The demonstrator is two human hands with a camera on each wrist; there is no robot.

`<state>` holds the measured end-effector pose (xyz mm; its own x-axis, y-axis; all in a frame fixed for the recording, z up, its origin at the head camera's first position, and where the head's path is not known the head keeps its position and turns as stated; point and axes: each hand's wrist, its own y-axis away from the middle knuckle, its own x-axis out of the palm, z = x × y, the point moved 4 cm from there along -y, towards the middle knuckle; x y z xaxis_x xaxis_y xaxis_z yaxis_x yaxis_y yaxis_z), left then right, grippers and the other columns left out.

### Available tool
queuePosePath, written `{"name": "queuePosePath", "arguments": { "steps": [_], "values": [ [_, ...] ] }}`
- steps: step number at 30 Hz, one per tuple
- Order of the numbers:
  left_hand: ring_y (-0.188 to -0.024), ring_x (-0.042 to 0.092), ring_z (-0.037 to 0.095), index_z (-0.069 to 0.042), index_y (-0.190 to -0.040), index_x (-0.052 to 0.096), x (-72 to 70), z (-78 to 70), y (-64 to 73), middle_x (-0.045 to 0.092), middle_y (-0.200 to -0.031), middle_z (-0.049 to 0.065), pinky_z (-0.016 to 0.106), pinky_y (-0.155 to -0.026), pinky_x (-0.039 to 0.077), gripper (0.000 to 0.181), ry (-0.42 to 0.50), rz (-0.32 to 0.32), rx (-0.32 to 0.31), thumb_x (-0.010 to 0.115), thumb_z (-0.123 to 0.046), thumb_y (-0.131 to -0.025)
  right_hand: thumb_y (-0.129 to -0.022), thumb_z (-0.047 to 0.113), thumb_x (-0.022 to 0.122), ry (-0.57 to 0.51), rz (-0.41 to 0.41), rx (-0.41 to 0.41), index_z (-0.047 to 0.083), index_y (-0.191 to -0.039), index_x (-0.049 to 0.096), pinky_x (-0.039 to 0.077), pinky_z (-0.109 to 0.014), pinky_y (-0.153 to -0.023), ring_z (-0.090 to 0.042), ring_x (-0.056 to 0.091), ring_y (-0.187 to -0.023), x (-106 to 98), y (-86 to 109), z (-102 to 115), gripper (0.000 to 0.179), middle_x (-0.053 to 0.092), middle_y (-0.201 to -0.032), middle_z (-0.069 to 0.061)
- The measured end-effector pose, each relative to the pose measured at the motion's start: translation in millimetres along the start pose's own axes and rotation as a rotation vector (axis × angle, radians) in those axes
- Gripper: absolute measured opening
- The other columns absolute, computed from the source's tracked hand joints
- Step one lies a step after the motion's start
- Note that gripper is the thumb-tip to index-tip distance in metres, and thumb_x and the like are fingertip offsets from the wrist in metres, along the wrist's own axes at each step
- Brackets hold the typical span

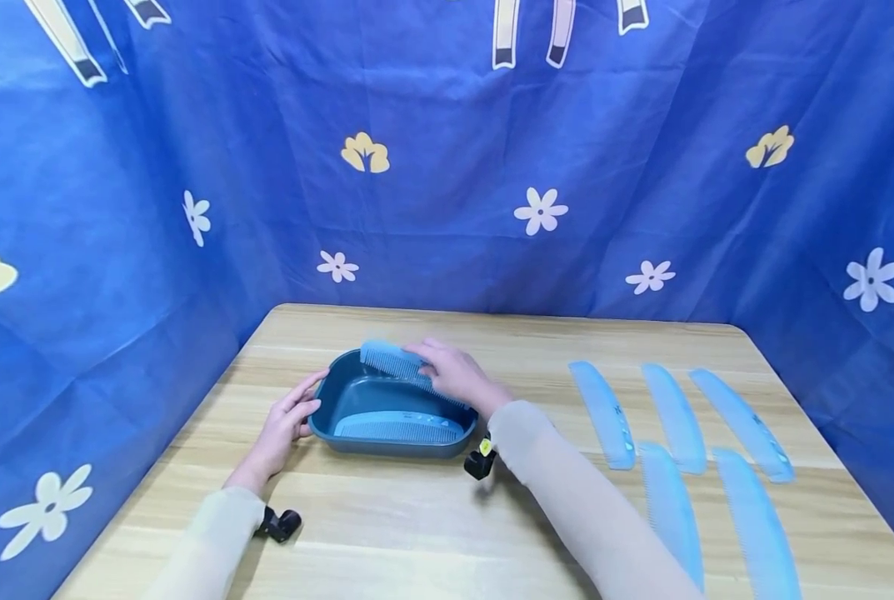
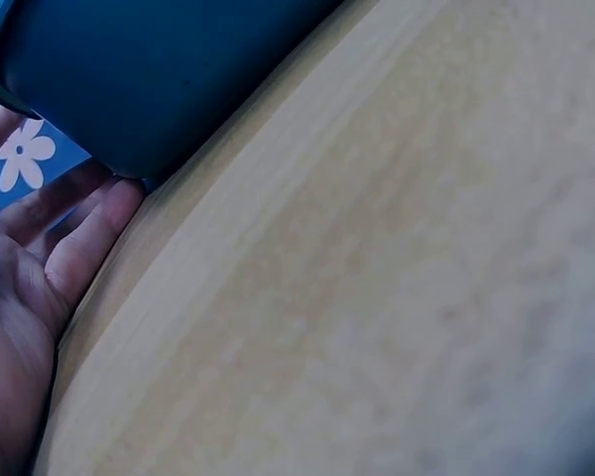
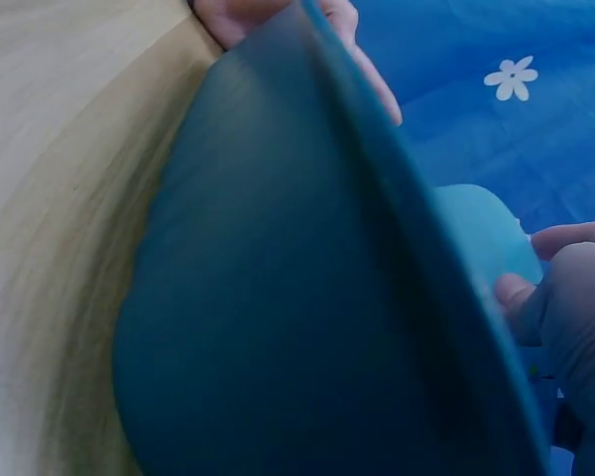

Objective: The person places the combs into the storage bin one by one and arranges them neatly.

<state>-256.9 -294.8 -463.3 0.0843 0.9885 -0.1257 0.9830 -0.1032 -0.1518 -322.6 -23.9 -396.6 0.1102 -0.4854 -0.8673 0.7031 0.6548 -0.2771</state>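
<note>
A dark teal plastic basin (image 1: 397, 447) stands on the table with one light blue comb (image 1: 394, 425) lying inside along its near wall. My right hand (image 1: 454, 372) pinches a second light blue comb (image 1: 387, 357) between thumb and fingers, over the basin's far side. That comb slants down to the right, its teeth facing the near side. My left hand (image 1: 285, 429) holds the basin's left end, with fingertips at the rim and others low against the outer wall. In the right wrist view, the basin wall hides part of the held comb (image 3: 481, 233).
Several more light blue combs lie on the right of the wooden table (image 1: 387, 533), including one comb (image 1: 602, 412) nearest the basin. A blue patterned curtain (image 1: 432, 225) encloses the back and both sides.
</note>
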Motion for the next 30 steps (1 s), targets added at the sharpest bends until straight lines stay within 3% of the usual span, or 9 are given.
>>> {"name": "queuePosePath", "arguments": {
  "steps": [8,15,24,30],
  "values": [
    [-0.095,0.059,0.014,-0.01,-0.145,0.032,-0.6,-3.6,0.9,0.033,-0.134,0.026,0.031,-0.069,0.055,0.048,-0.018,0.003,0.007,0.043,-0.015,-0.099,-0.094,0.012,0.055,0.061,0.142,0.015,0.027,-0.136,0.048,0.035,-0.019,-0.048,-0.005,0.052,-0.078,14.3,-1.1,-1.3,0.045,0.052,-0.122,0.005],
    [-0.094,0.06,0.015,-0.01,-0.144,0.034,-0.8,-0.1,0.2,0.036,-0.131,0.025,0.031,-0.069,0.055,0.048,-0.007,-0.002,-0.003,0.045,-0.016,-0.098,-0.092,0.003,0.054,0.075,0.21,-0.01,0.026,-0.132,0.053,0.033,-0.019,-0.046,-0.004,0.054,-0.084,19.9,-1.0,0.4,0.046,0.054,-0.109,0.007],
    [-0.093,0.061,0.014,-0.011,-0.144,0.035,-1.3,1.3,-0.7,0.036,-0.13,0.027,0.031,-0.07,0.055,0.047,0.004,0.005,0.006,0.045,-0.017,-0.098,-0.088,-0.004,0.05,0.163,0.112,0.023,0.024,-0.131,0.054,0.043,-0.021,-0.065,-0.014,0.048,-0.113,18.8,-0.7,-2.3,0.051,0.054,-0.124,0.005],
    [-0.093,0.06,0.015,-0.011,-0.144,0.035,-0.5,2.2,0.0,0.035,-0.131,0.027,0.031,-0.07,0.055,0.047,0.011,0.005,0.001,0.045,-0.017,-0.098,-0.089,-0.001,0.053,0.13,0.058,0.057,0.022,-0.131,0.054,0.047,-0.026,-0.074,-0.014,0.049,-0.112,16.5,1.2,-3.7,0.049,0.054,-0.123,0.003]
  ]
}}
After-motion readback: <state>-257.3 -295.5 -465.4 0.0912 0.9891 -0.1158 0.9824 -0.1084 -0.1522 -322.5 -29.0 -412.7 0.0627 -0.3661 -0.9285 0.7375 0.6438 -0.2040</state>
